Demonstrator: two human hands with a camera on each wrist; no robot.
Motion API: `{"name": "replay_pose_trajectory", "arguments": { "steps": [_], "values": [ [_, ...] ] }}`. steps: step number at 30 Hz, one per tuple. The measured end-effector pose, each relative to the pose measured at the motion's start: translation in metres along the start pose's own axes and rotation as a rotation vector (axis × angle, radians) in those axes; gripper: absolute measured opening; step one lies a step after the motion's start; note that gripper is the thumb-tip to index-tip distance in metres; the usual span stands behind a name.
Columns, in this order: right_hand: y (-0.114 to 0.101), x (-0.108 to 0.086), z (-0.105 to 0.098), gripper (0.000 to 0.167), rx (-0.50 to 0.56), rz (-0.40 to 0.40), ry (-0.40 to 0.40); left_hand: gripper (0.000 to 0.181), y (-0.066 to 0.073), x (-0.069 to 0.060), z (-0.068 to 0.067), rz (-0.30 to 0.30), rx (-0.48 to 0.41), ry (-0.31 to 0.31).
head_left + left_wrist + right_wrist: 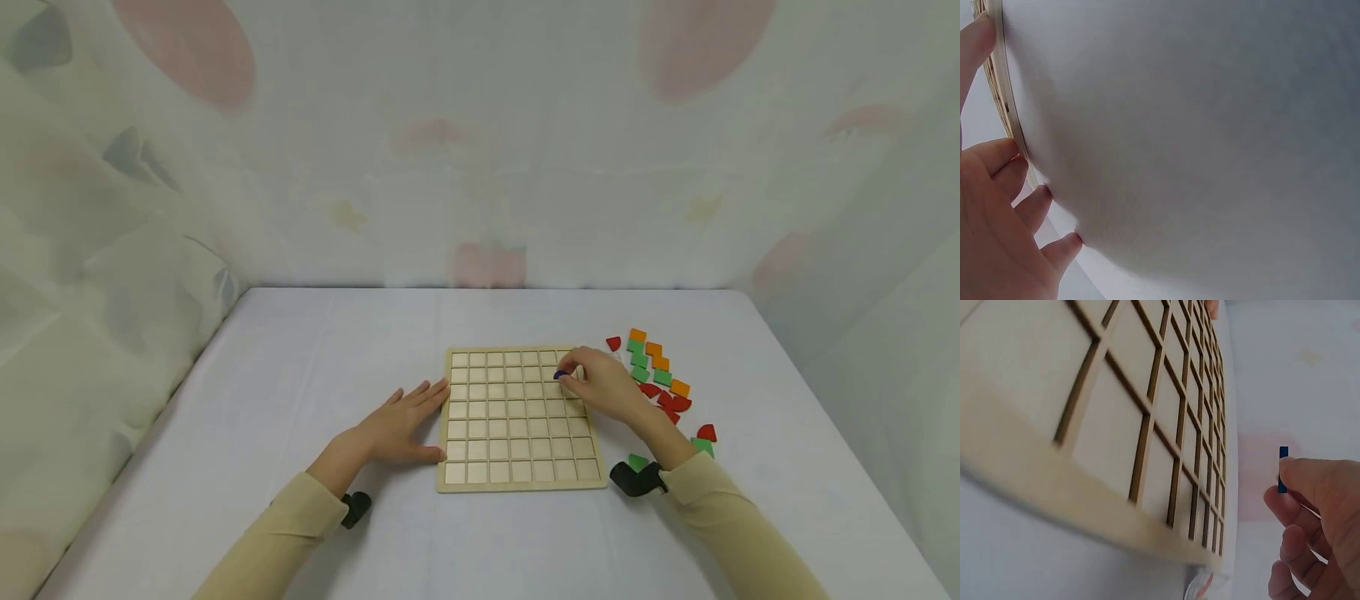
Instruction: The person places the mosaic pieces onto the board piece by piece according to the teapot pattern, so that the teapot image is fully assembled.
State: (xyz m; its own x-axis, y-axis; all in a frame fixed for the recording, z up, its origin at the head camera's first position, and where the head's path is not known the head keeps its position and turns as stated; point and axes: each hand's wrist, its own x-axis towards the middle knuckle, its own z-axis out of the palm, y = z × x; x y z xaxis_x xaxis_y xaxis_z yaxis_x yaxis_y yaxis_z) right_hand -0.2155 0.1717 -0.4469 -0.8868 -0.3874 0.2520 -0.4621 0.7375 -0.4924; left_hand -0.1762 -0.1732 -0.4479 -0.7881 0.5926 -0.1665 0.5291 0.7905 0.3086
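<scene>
A pale wooden grid board (520, 427) with square recesses lies on the white table. My left hand (401, 427) is at its left edge, fingers spread and thumb apart. In the left wrist view, the thumb and some fingertips of that hand (997, 231) touch the board's rim (1007, 94). Above the far right part of the grid, my right hand (603, 385) pinches a small dark blue tile (559, 374) between thumb and forefinger. The right wrist view shows this blue tile (1283, 470) edge-on, held apart from the board (1122, 394).
Right of the board lie loose orange tiles (679, 388), green tiles (662, 377) and red rounded pieces (707, 432), partly hidden by the right arm. A clear object (1200, 584) with something red stands beside the board. Patterned cloth (487, 167) walls surround the table.
</scene>
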Motion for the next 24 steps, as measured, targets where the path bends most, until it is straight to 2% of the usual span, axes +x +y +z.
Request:
{"name": "replay_pose_trajectory", "arguments": {
  "steps": [14,19,24],
  "values": [
    [-0.021,0.035,0.014,0.013,0.04,0.002,-0.052,0.092,0.0,0.0,-0.001,-0.003,0.01,-0.001],
    [-0.02,0.043,0.021,0.011,0.055,-0.041,-0.031,0.092,0.0,-0.001,-0.002,-0.001,0.015,0.001],
    [-0.019,0.051,0.031,0.012,0.071,-0.001,-0.055,0.092,0.001,-0.001,-0.002,-0.004,0.019,-0.004]
  ]
}}
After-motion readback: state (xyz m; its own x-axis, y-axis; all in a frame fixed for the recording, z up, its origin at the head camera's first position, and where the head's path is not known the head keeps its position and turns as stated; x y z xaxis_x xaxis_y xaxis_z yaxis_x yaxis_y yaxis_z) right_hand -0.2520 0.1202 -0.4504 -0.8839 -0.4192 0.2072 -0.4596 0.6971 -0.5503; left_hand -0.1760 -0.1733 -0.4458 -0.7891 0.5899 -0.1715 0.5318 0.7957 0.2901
